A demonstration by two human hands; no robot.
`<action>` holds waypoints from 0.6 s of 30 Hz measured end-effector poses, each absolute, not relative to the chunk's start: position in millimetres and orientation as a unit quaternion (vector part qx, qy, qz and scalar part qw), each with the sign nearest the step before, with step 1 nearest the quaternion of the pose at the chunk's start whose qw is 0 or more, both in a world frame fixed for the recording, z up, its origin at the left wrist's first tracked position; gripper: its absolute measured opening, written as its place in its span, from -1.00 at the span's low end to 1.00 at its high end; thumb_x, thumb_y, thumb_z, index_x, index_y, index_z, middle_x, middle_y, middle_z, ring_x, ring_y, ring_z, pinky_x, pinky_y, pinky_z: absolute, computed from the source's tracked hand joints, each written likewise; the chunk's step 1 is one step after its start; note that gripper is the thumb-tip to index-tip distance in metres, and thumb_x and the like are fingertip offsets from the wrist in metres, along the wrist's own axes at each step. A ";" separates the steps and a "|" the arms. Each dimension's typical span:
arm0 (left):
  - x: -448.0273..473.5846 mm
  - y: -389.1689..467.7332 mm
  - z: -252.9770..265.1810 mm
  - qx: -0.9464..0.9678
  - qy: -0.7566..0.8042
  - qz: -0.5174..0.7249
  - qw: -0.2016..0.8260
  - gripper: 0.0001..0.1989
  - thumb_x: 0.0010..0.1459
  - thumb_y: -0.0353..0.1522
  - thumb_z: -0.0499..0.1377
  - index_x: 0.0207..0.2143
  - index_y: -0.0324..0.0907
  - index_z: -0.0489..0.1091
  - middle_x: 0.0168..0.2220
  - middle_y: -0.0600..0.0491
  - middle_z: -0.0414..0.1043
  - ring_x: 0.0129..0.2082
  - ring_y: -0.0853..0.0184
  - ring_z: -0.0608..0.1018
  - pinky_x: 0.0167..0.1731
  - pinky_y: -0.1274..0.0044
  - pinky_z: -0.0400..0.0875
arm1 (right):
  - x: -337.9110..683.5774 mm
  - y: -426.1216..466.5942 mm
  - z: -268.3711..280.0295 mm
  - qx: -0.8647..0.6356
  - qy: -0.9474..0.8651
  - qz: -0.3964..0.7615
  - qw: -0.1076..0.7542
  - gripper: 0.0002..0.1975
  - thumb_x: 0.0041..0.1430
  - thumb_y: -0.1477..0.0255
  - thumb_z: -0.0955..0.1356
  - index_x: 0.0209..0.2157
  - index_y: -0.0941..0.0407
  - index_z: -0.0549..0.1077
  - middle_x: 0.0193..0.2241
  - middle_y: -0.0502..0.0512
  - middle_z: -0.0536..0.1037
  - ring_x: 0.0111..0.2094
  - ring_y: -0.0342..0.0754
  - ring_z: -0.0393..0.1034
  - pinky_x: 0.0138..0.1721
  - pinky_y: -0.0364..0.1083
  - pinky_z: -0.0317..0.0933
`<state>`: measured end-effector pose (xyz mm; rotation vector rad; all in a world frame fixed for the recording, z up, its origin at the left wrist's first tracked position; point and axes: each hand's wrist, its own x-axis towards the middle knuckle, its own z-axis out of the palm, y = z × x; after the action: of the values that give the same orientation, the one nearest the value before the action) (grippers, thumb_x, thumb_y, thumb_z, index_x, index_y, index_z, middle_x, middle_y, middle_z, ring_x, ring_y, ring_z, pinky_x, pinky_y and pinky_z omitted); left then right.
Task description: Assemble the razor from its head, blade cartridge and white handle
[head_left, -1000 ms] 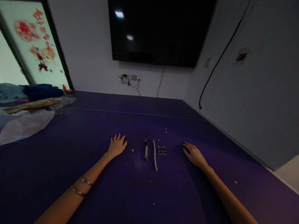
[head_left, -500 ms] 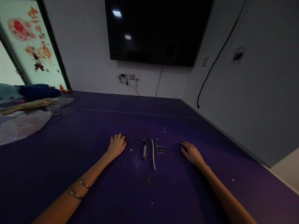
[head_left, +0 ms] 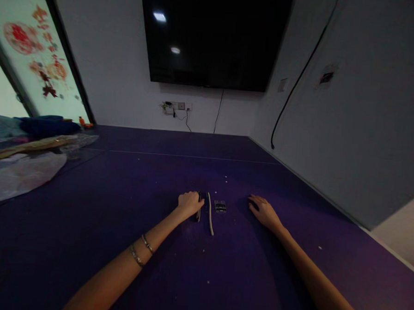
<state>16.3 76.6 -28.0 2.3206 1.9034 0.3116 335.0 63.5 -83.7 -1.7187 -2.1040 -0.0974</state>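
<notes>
My left hand (head_left: 189,203) is at the razor (head_left: 198,215), its fingers bent and closed around the upper part of it. The hand hides most of the razor; the lower handle and a bit of the dark head still show. Just right of it lies a thin, pale, slightly curved stick (head_left: 210,214), apart from the hand. Beyond that is a small flat clear-and-dark pack (head_left: 220,206). My right hand (head_left: 263,211) rests on the purple surface (head_left: 222,267) to the right of the pack, fingers loosely stretched and thumb apart, holding nothing.
White plastic sheeting (head_left: 25,178), a long tan item (head_left: 34,147) and dark blue cloth (head_left: 50,126) lie at the left. Small white specks dot the surface. A black cable (head_left: 297,81) hangs down the right wall, and a large television (head_left: 216,40) is on the back wall.
My left hand has moved right from the bare surface to the razor and closed around it. My right hand stays in place. The view has shifted slightly.
</notes>
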 end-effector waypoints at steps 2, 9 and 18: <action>18.8 78.4 -27.7 0.765 0.631 0.098 0.088 -0.67 0.07 -0.21 0.05 -0.30 -0.27 0.46 -0.24 -0.22 0.49 -0.18 0.02 0.51 -0.22 0.31 0.34 | 334.9 63.7 -83.9 -0.619 -0.756 -0.036 0.212 -0.57 0.18 0.30 0.16 -0.02 0.21 0.40 0.05 0.26 0.37 0.08 0.10 0.22 0.09 0.07 0.11; 11.6 86.0 -25.8 0.734 0.630 0.160 0.195 -0.79 0.04 -0.27 0.11 -0.45 -0.24 0.43 -0.28 -0.19 0.50 -0.15 0.05 0.51 -0.21 0.36 0.35 | 336.1 64.6 -85.5 -0.614 -0.755 -0.037 0.226 -0.57 0.18 0.29 0.18 -0.03 0.22 0.42 0.04 0.28 0.37 0.06 0.11 0.24 0.09 0.07 0.10; -26.0 116.8 -11.6 0.585 0.583 0.301 0.477 -0.73 0.17 -0.24 -0.04 -0.44 -0.25 0.27 -0.62 0.04 0.40 -0.67 0.43 0.45 -0.64 0.64 0.34 | 337.6 66.1 -87.1 -0.616 -0.753 -0.034 0.229 -0.57 0.17 0.29 0.19 -0.03 0.20 0.42 0.04 0.27 0.38 0.06 0.11 0.25 0.07 0.07 0.12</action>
<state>-26.0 116.8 -11.6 1.4294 1.4250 0.7346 337.6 66.1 -87.1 -1.6942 -2.0734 -0.0923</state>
